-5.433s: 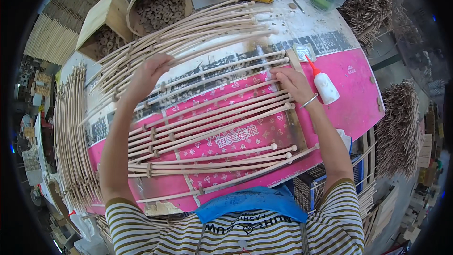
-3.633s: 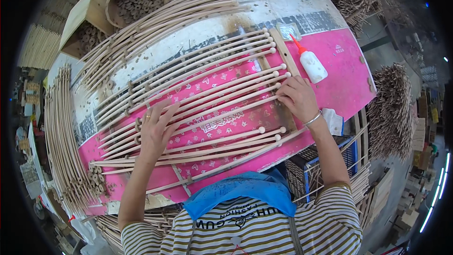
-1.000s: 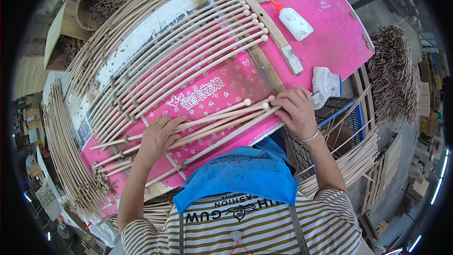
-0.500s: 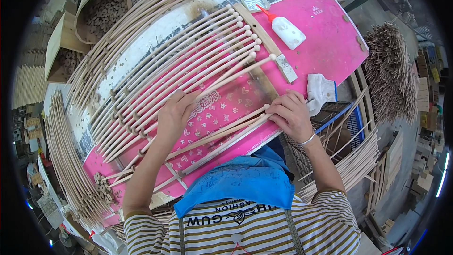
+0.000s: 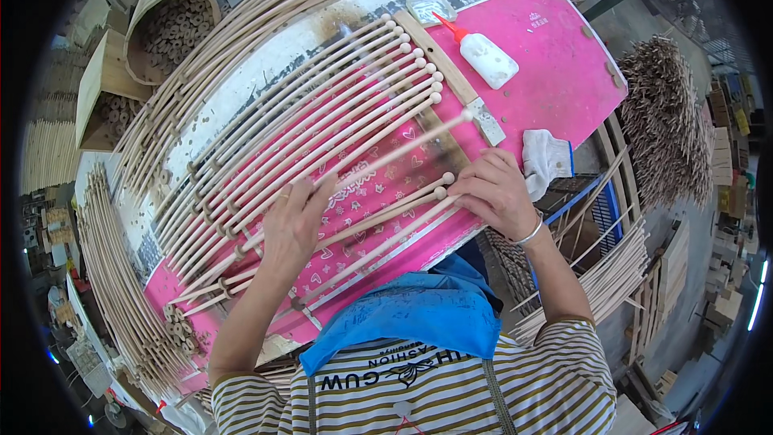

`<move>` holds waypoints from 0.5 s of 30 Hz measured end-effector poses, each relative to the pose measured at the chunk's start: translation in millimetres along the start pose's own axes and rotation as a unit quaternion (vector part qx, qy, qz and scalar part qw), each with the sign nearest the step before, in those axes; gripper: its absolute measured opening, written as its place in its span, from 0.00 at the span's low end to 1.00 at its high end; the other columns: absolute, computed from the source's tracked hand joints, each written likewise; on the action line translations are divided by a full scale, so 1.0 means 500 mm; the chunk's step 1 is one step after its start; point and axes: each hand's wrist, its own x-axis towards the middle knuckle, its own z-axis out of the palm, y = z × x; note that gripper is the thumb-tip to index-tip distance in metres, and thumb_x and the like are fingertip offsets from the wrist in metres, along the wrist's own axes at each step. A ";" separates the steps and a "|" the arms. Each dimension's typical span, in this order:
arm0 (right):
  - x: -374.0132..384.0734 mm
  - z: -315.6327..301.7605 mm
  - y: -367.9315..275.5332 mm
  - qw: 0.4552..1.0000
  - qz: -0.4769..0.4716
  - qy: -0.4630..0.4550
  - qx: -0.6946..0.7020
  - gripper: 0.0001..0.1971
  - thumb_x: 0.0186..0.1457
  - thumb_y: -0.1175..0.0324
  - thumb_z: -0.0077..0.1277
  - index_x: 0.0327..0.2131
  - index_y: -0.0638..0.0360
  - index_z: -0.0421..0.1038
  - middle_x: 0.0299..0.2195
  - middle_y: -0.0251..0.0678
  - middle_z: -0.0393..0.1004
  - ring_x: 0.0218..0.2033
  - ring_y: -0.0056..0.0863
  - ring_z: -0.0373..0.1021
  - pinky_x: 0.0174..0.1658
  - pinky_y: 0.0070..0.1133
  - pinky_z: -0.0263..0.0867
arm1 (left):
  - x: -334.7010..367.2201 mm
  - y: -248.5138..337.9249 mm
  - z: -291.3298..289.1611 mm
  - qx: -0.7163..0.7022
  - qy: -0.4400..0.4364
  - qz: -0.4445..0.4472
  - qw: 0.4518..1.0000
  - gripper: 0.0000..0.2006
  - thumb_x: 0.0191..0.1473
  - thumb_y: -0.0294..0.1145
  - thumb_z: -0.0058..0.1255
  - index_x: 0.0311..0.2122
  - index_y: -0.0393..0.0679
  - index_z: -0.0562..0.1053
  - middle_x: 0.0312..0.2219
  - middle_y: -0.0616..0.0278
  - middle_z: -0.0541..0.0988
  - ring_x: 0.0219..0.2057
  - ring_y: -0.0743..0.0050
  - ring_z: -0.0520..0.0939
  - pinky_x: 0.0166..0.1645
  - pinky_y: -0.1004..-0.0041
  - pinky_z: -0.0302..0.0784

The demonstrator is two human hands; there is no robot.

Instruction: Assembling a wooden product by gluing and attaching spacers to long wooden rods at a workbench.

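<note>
My left hand (image 5: 294,216) is closed around a thin wooden stick (image 5: 394,150) over the middle of the pink board. A small ball tops that stick's upper right end, and the stick is blurred. Near the board's front edge, the fingers of my right hand (image 5: 493,195) pinch the end of another wooden stick (image 5: 403,235); they hide its tip. Just left of these fingers lie two ball-ended sticks (image 5: 407,201). Beyond my left hand, a row of ball-ended sticks (image 5: 322,117) lies side by side, with wooden rings near their lower left ends.
A wooden strip (image 5: 439,60) runs by the row's ball ends. Right of it lie a white squeeze bottle (image 5: 489,60) with a red nozzle and a white glove (image 5: 547,163). Wooden rings fill a round tub (image 5: 173,28) at the far left. Bundled sticks (image 5: 664,125) stand at right.
The stick in my left hand has swung, its ball end shifting slightly nearer. Another stick now lies level with the row. Two ball ends have come into view beside my right fingers.
</note>
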 end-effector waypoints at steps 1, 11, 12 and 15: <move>0.006 0.003 0.003 1.000 -0.001 0.001 0.000 0.10 0.49 0.67 0.66 0.37 0.49 0.80 0.35 0.29 0.74 0.42 0.33 0.72 0.54 0.34 0.62 | -0.014 -0.004 0.005 0.000 -0.019 0.005 1.000 0.26 0.50 0.21 0.55 0.57 0.48 0.79 0.32 0.62 0.72 0.33 0.65 0.79 0.32 0.67 0.79; 0.119 0.088 0.085 0.997 -0.048 0.001 0.067 0.08 0.54 0.67 0.63 0.38 0.54 0.80 0.38 0.33 0.76 0.46 0.38 0.71 0.55 0.33 0.63 | -0.014 -0.006 -0.005 -0.025 -0.033 -0.070 0.997 0.20 0.56 0.27 0.59 0.55 0.47 0.80 0.32 0.61 0.75 0.33 0.63 0.82 0.31 0.66 0.78; 0.119 0.096 0.091 0.997 -0.050 0.000 0.067 0.08 0.54 0.67 0.63 0.38 0.54 0.80 0.38 0.33 0.76 0.46 0.38 0.71 0.55 0.33 0.63 | -0.014 -0.009 -0.009 -0.024 -0.032 -0.072 0.997 0.20 0.56 0.27 0.59 0.55 0.47 0.80 0.32 0.61 0.75 0.33 0.63 0.82 0.31 0.66 0.78; 0.119 0.100 0.102 0.996 -0.016 0.024 0.088 0.10 0.50 0.71 0.64 0.37 0.54 0.80 0.41 0.35 0.74 0.48 0.38 0.70 0.54 0.33 0.67 | -0.026 -0.028 -0.012 -0.089 0.024 -0.064 0.994 0.15 0.57 0.28 0.61 0.50 0.46 0.82 0.35 0.61 0.78 0.33 0.61 0.81 0.33 0.64 0.77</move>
